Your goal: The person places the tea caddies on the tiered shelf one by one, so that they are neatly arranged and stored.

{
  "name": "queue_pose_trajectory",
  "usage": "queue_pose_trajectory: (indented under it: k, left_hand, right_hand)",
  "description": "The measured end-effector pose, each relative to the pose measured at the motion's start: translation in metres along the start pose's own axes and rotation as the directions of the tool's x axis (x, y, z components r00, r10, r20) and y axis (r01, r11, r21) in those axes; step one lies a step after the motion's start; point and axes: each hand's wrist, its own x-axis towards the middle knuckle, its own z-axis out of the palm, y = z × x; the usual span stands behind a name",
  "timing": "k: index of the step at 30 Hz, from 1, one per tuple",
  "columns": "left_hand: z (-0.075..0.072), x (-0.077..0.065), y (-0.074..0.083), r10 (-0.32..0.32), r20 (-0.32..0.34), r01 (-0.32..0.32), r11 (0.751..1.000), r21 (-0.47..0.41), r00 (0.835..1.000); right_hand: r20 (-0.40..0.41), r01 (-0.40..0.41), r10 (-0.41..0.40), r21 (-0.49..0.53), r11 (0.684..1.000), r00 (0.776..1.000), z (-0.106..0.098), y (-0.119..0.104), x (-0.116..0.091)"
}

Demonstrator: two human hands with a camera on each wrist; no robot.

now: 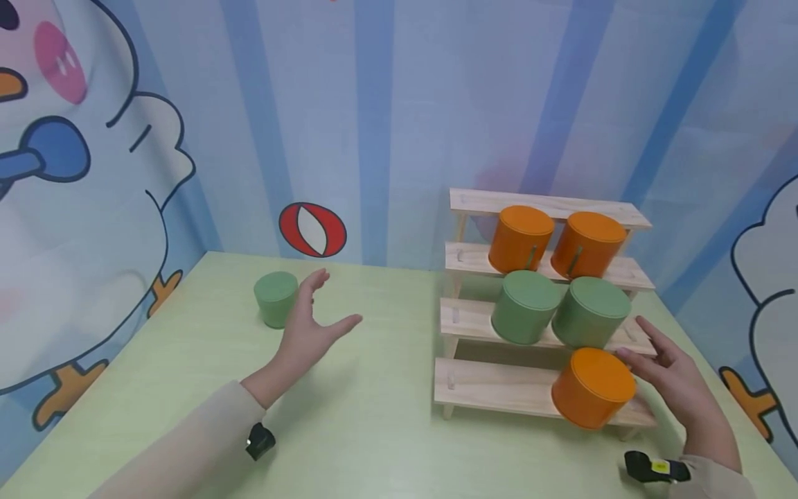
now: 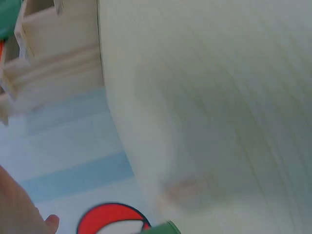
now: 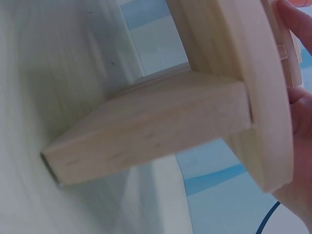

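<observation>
My left hand [image 1: 304,336] hovers over the table with thumb and fingers spread and nothing between them. Just beyond it, at its left, stands a green round canister [image 1: 275,301], apparently apart from the hand. At the right end of a tiered wooden shelf [image 1: 492,385], my right hand [image 1: 679,381] reaches in with thumb and fingers apart around the end of a middle board. Its thumb is close to the orange round canister [image 1: 592,389] on the lowest tier; contact is unclear. In the right wrist view, the shelf [image 3: 146,131] partly hides the hand [image 3: 300,117].
Two green canisters [image 1: 526,307] stand side by side on the tier above. Higher up are two orange canisters [image 1: 521,238], each with a thin green strip. A blue striped cloth backdrop [image 1: 405,125] with cartoon figures rises behind the pale green table [image 1: 368,430].
</observation>
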Motion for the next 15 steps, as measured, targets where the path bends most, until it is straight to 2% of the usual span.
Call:
queue_pose_trajectory:
  k: [7, 12, 15]
  left_hand:
    - [-0.023, 0.017, -0.024, -0.075, -0.086, 0.079, 0.996, 0.043, 0.993]
    - [-0.035, 0.025, -0.038, -0.074, -0.189, 0.094, 0.991, 0.098, 0.979]
    - [-0.041, 0.03, -0.044, -0.079, -0.24, 0.106, 0.989, 0.099, 0.967]
  right_hand:
    - [-0.007, -0.007, 0.007, 0.015, 1.0, 1.0, 0.002, 0.0, 0.0]
    - [-0.004, -0.024, 0.024, 0.038, 0.999, 1.0, 0.002, 0.0, 0.0]
    - [-0.002, -0.029, 0.029, 0.042, 0.999, 1.0, 0.002, 0.0, 0.0]
